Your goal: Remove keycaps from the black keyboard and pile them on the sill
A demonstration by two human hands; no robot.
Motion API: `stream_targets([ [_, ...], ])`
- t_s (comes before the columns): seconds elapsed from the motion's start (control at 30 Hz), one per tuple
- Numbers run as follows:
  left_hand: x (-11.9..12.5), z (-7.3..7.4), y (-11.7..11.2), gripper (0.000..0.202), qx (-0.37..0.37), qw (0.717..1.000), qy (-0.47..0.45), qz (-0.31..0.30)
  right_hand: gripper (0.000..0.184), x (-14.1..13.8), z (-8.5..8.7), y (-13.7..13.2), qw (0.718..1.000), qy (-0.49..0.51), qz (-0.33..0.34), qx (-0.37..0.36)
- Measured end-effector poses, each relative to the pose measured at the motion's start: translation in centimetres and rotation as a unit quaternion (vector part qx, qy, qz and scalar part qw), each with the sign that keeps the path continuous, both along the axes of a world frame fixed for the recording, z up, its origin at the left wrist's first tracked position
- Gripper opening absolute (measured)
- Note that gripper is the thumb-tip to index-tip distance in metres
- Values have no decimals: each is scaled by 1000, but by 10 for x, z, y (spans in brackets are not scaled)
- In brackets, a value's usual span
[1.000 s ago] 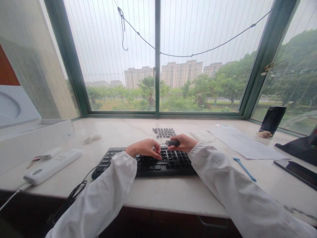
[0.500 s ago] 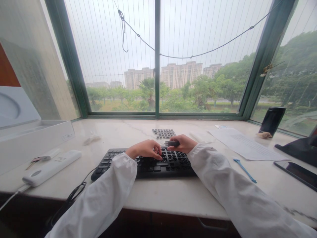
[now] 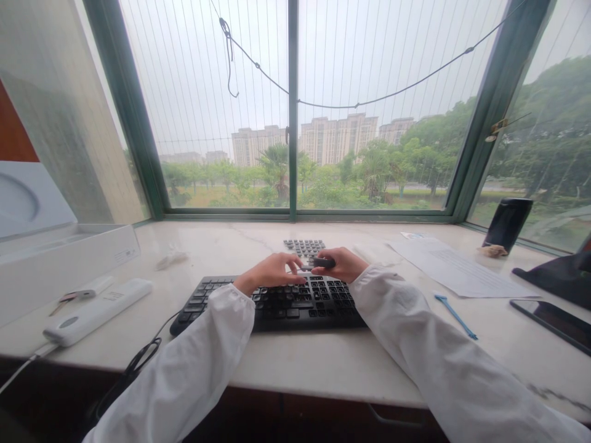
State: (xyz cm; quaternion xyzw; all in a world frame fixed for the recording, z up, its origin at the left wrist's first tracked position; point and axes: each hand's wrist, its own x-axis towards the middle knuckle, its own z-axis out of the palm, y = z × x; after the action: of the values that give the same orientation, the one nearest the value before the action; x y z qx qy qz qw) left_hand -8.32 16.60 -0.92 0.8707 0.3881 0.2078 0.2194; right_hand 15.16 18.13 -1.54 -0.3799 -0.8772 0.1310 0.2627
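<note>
A black keyboard (image 3: 277,321) lies across the table in front of me, with many keys on its right part bare of their caps. My right hand (image 3: 346,264) is closed round the black handle of what looks like a keycap puller (image 3: 324,263), whose thin metal end points left above the keyboard's back edge. My left hand (image 3: 272,271) hovers over the middle of the keyboard, thumb and fingers apart, close to the metal end. Whether a small cap sits at that end, I cannot make out. Several loose keycaps (image 3: 303,247) lie in rows behind the keyboard.
At left are a white power strip (image 3: 99,312), a white box (image 3: 92,246) and a coiled black cable (image 3: 143,355). To the right lie a printed sheet (image 3: 455,267), a blue stick (image 3: 456,317) and a phone (image 3: 554,323). A dark upright object (image 3: 508,226) stands by the window.
My left hand has lifted from the keys and its fingers have moved up toward the puller's metal end. The right hand has stayed nearly in place.
</note>
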Motion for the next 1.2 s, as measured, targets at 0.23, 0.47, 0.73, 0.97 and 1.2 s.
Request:
stream_targets([
  [0.23,7,-2,-1,34,117,992,-47,29,41,-2,-7,5,1000,6,-23,17],
  [0.47,3,0,-2,26,161,986,11,53,40,-3,-10,5,994,-41,-69,71],
  [0.73,-9,4,4,27,219,959,57,173,34,19,-1,2,945,-136,-282,96],
  [0.97,-14,16,42,25,227,941,130,217,27,25,-7,11,936,-159,-304,81],
  [1.2,-8,16,98,29,93,949,207,219,25,24,-9,13,937,-156,-302,79],
])
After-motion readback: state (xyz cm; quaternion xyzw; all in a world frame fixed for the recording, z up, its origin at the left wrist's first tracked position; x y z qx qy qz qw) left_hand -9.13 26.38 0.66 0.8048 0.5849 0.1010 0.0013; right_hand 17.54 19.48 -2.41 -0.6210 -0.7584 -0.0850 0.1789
